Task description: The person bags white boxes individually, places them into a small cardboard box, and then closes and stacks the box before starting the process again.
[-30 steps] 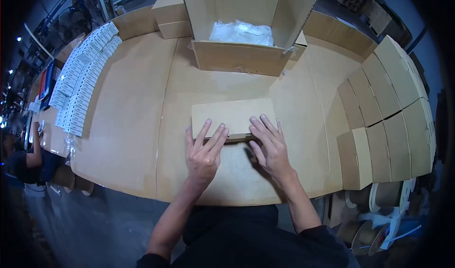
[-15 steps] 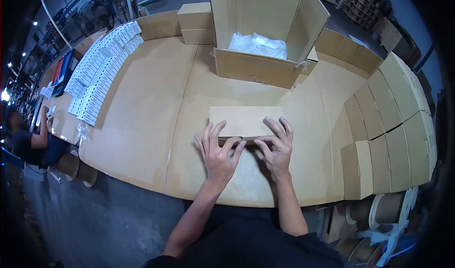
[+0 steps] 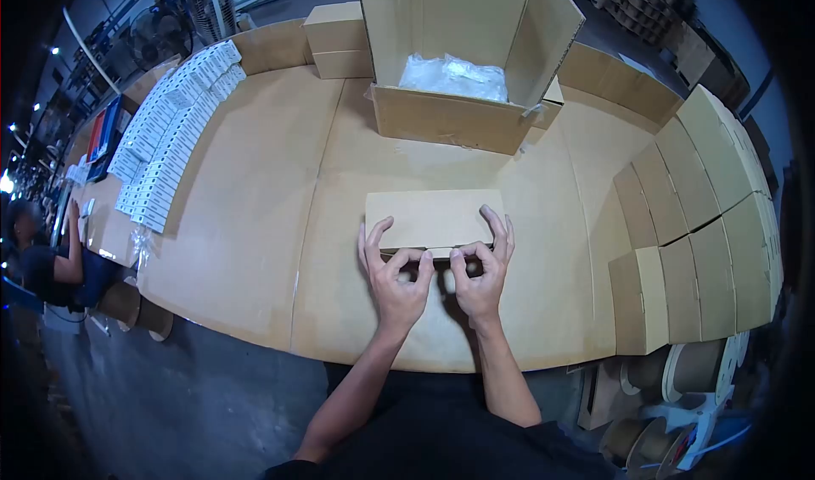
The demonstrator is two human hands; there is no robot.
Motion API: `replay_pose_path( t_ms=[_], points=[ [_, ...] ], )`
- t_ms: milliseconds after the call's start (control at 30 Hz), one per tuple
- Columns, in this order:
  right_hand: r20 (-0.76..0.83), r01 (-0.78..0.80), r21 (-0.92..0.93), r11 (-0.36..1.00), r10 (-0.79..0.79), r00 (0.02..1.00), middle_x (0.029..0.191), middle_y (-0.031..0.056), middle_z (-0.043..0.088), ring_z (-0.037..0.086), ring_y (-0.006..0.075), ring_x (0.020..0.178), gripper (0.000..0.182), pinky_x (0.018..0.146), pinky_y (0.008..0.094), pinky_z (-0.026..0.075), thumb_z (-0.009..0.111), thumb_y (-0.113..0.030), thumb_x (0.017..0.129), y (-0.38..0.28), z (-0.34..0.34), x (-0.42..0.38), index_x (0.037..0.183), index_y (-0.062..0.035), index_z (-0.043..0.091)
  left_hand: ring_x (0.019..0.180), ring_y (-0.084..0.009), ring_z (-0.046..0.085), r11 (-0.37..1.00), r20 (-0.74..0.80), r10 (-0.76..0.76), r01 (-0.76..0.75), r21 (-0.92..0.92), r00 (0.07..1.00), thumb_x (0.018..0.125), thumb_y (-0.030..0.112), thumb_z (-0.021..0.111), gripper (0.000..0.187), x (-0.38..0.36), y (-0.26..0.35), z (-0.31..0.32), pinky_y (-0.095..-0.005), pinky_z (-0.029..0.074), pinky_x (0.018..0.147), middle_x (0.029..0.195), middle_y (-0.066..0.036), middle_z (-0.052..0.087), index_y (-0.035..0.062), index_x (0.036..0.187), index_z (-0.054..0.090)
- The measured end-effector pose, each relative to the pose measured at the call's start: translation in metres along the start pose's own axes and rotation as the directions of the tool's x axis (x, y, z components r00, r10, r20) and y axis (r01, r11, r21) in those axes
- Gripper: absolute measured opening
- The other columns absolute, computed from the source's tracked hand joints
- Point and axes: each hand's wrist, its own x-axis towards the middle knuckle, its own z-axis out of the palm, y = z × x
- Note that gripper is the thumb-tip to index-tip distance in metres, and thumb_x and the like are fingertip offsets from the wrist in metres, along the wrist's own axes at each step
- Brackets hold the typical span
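A small brown cardboard box (image 3: 435, 214) lies in front of me on the cardboard-covered table. My left hand (image 3: 399, 286) curls round its near left part, the index finger and thumb bent at the front edge. At the near right part, my right hand (image 3: 481, 283) holds the box the same way. Both thumbs press near the middle of the front edge, at a narrow lid flap (image 3: 439, 252). A dark gap shows beneath the lid's edge. The hands hide the front corners and part of the front side.
Beyond the box stands a large open carton (image 3: 454, 122) with a clear plastic bag (image 3: 454, 78) inside. Brown boxes (image 3: 709, 234) are stacked at the right. Rows of small white boxes (image 3: 174, 132) line the left. A person (image 3: 55, 259) sits at the far left.
Both thumbs have come closer to the front edge's middle and now press on the flap. My right hand has moved slightly left, its fingers closing in on the box.
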Motion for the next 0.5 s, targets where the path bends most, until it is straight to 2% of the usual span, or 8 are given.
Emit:
replay_pose_path(
  t_ms=[167, 267, 300, 367, 433, 467, 500],
  points=[
    [0.004, -0.021, 0.003, 1.000, 0.021, 1.000, 0.152, 0.0177, 0.049, 0.024, 0.0475, 0.150, 0.011, 0.121, 0.0592, 0.022, 0.076, -0.008, 0.082, -0.003, 0.000, 0.000, 0.076, -0.0043, 0.067, 0.149, -0.0403, 0.028, 1.000, -0.012, 0.003, -0.003, -0.022, 1.000, 0.084, 0.013, 0.080, 0.014, -0.001, -0.004, 0.003, -0.0567, 0.018, 0.123, 0.146, -0.016, 0.048, 0.0041, 0.079, 0.071],
    [-0.016, -0.036, -0.001, 0.999, 0.036, 0.999, 0.150, 0.0183, 0.050, 0.026, 0.0485, 0.149, 0.012, 0.121, 0.0584, 0.023, 0.077, -0.008, 0.082, -0.005, 0.002, -0.001, 0.079, -0.0043, 0.067, 0.145, -0.0383, 0.035, 0.999, -0.026, -0.023, 0.024, 0.027, 0.999, 0.084, 0.011, 0.080, 0.011, 0.000, 0.001, 0.003, -0.0547, 0.024, 0.121, 0.142, -0.016, 0.051, 0.0050, 0.082, 0.071],
    [-0.009, 0.011, -0.022, 1.000, -0.011, 1.000, 0.149, 0.0181, 0.051, 0.029, 0.0481, 0.147, 0.013, 0.121, 0.0587, 0.024, 0.078, -0.009, 0.081, -0.003, 0.001, -0.002, 0.083, -0.0047, 0.066, 0.142, -0.0380, 0.039, 1.000, -0.028, -0.020, 0.020, 0.003, 0.999, 0.083, 0.011, 0.081, 0.011, -0.001, 0.002, 0.002, -0.0545, 0.026, 0.121, 0.139, -0.015, 0.053, 0.0054, 0.084, 0.072],
    [0.005, 0.112, -0.065, 0.992, -0.112, 0.994, 0.147, 0.0177, 0.053, 0.033, 0.0475, 0.145, 0.019, 0.120, 0.0594, 0.026, 0.081, -0.009, 0.080, 0.004, -0.004, -0.002, 0.091, -0.0053, 0.066, 0.135, -0.0373, 0.046, 0.999, -0.039, -0.008, 0.006, -0.047, 0.999, 0.081, 0.010, 0.083, 0.013, 0.001, 0.000, -0.001, -0.0541, 0.031, 0.119, 0.134, -0.014, 0.056, 0.0062, 0.087, 0.073],
    [0.083, 0.138, -0.034, 0.990, -0.134, 0.987, 0.141, 0.0165, 0.058, 0.042, 0.0459, 0.139, 0.034, 0.119, 0.0593, 0.029, 0.085, -0.010, 0.076, 0.008, -0.019, 0.005, 0.103, -0.0070, 0.064, 0.129, -0.0365, 0.052, 0.995, 0.027, 0.098, -0.098, 0.003, 0.995, 0.077, 0.012, 0.087, 0.020, 0.012, -0.011, -0.011, -0.0544, 0.034, 0.119, 0.130, -0.012, 0.059, 0.0076, 0.092, 0.075],
    [0.085, 0.140, -0.054, 0.989, -0.136, 0.987, 0.137, 0.0142, 0.061, 0.046, 0.0432, 0.135, 0.046, 0.117, 0.0571, 0.035, 0.089, -0.013, 0.072, 0.011, -0.023, 0.011, 0.108, -0.0079, 0.062, 0.125, -0.0362, 0.055, 0.989, 0.066, 0.142, -0.144, 0.028, 0.988, 0.075, 0.013, 0.089, 0.024, 0.014, -0.016, -0.016, -0.0545, 0.036, 0.118, 0.128, -0.011, 0.060, 0.0082, 0.094, 0.076],
    [0.098, 0.143, -0.129, 0.981, -0.130, 0.987, 0.137, 0.0122, 0.062, 0.047, 0.0420, 0.134, 0.049, 0.114, 0.0543, 0.039, 0.093, -0.017, 0.068, 0.010, -0.026, 0.015, 0.105, -0.0073, 0.064, 0.124, -0.0352, 0.056, 0.986, 0.065, 0.160, -0.162, 0.028, 0.985, 0.072, 0.015, 0.091, 0.028, 0.015, -0.018, -0.016, -0.0556, 0.035, 0.119, 0.125, -0.011, 0.062, 0.0087, 0.095, 0.077]
  ],
)
